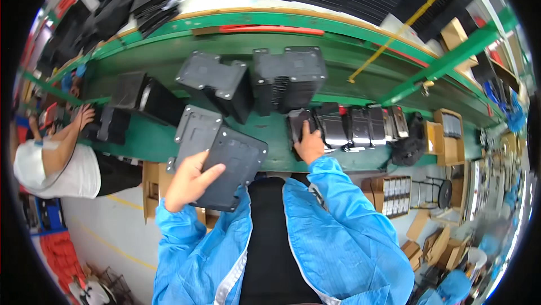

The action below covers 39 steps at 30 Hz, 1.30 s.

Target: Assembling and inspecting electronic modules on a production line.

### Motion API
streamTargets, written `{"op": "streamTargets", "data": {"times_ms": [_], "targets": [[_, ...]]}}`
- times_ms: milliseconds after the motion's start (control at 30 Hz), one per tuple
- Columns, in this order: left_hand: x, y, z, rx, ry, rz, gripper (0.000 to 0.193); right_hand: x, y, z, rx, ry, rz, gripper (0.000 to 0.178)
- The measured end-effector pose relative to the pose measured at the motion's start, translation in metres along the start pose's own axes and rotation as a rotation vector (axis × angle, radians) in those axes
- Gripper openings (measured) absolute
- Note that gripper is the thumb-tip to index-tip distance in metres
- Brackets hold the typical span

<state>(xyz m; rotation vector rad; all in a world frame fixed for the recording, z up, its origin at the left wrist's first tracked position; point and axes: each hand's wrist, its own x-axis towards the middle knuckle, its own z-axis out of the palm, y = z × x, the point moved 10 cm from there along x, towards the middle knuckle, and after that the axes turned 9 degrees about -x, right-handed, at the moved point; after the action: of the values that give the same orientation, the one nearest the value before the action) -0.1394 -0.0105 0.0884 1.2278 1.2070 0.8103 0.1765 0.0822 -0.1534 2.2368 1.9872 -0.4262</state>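
Note:
My left hand (189,180) grips a dark grey flat plastic tray (234,167) by its near-left edge and holds it tilted above the front edge of the green workbench (169,57). A second grey tray (195,129) lies just beyond it on the bench. My right hand (309,144) rests on a small black part (298,122) at the left end of a row of black glossy parts (360,126). Both sleeves are bright blue.
Stacks of dark trays (288,76) stand at the bench's middle, with another tilted stack (217,82) to their left. A co-worker in white (62,164) handles black parts at far left. Cardboard boxes (445,136) stand at right, with more below the bench.

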Motion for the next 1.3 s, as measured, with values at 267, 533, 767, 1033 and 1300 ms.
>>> {"op": "streamTargets", "data": {"times_ms": [267, 533, 767, 1033, 1300], "targets": [[0.026, -0.004, -0.106, 0.096, 0.237, 0.023, 0.038, 0.001, -0.004, -0.013, -0.093, 0.117, -0.036, 0.084], [-0.012, 0.05, -0.079, 1.124, 0.854, 0.417, 0.047, -0.064, -0.029, -0.061, 0.181, 0.272, -0.243, 0.056], [0.01, 0.037, 0.032, 0.235, 0.209, 0.608, 0.036, -0.098, -0.048, -0.038, 0.271, 0.125, -0.504, 0.042], [0.059, -0.053, 0.101, 0.566, -0.253, 0.332, 0.047, -0.097, -0.034, -0.32, 0.41, 0.749, -0.821, 0.026], [0.07, -0.001, 0.115, 0.602, -0.119, 0.356, 0.049, -0.159, -0.063, -0.647, 0.086, 1.715, -0.828, 0.037]]}}
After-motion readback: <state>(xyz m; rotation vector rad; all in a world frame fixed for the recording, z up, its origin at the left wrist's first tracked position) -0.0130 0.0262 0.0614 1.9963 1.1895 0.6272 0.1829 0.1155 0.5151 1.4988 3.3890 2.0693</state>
